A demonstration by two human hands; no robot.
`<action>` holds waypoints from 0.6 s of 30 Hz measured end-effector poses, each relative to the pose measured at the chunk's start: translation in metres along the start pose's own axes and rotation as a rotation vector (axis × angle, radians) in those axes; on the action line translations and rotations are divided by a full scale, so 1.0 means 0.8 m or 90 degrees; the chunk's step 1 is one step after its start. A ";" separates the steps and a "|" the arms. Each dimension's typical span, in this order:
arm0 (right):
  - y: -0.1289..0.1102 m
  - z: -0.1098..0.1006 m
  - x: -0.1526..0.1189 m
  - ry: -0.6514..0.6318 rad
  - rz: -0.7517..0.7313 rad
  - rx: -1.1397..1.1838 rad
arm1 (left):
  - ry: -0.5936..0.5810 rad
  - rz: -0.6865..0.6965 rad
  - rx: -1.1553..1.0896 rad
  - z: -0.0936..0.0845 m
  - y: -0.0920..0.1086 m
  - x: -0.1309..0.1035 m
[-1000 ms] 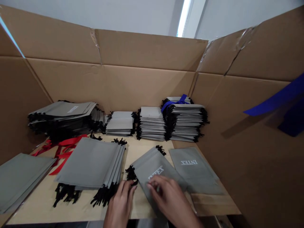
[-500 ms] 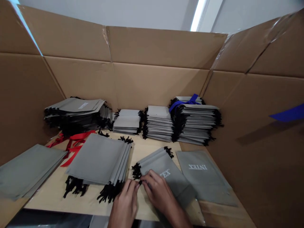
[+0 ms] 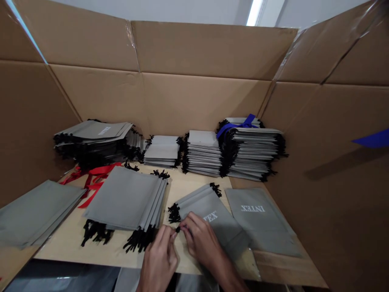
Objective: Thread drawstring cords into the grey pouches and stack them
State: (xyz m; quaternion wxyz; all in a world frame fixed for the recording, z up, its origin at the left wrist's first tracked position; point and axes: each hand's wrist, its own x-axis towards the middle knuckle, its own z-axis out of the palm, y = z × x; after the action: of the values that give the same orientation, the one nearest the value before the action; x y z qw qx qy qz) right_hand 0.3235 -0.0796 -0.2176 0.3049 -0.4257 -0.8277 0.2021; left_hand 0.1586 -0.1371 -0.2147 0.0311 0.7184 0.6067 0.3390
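Between my hands is a small black drawstring cord (image 3: 178, 229), bunched like a knot. My left hand (image 3: 161, 252) pinches it from the left with closed fingers. From the right, my right hand (image 3: 201, 238) pinches it too, its wrist crossing over the grey fabric pouch (image 3: 199, 201) lettered INTEX. That pouch lies at a slant, with black cord ends at both corners of its top edge. A fanned pile of grey pouches (image 3: 123, 198) with black cord tufts lies left of my hands. Flat to the right is another grey pouch (image 3: 261, 227) marked INTEX.
Cardboard walls (image 3: 206, 48) enclose the table (image 3: 127, 253) on three sides. Stacked pouches (image 3: 203, 156) line the back, one right-hand stack tied with blue ribbon (image 3: 234, 129). Red ribbon (image 3: 97, 176) and flat grey pieces (image 3: 42, 211) lie left. A blue strip (image 3: 373, 139) juts in at right.
The view has tilted slightly, so the table sits a little higher. My hands keep pinching the black cord at nearly the same spot; the pouches stay put.
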 end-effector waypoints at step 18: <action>-0.009 -0.031 0.006 -0.018 -0.017 0.067 | -0.318 -0.030 0.092 -0.069 0.070 0.166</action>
State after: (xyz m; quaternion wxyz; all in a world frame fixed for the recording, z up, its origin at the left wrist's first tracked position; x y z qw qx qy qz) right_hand 0.3340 -0.0780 -0.1937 0.3179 -0.3949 -0.8259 0.2468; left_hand 0.1817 -0.0533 -0.0869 0.1367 0.7658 0.6194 0.1061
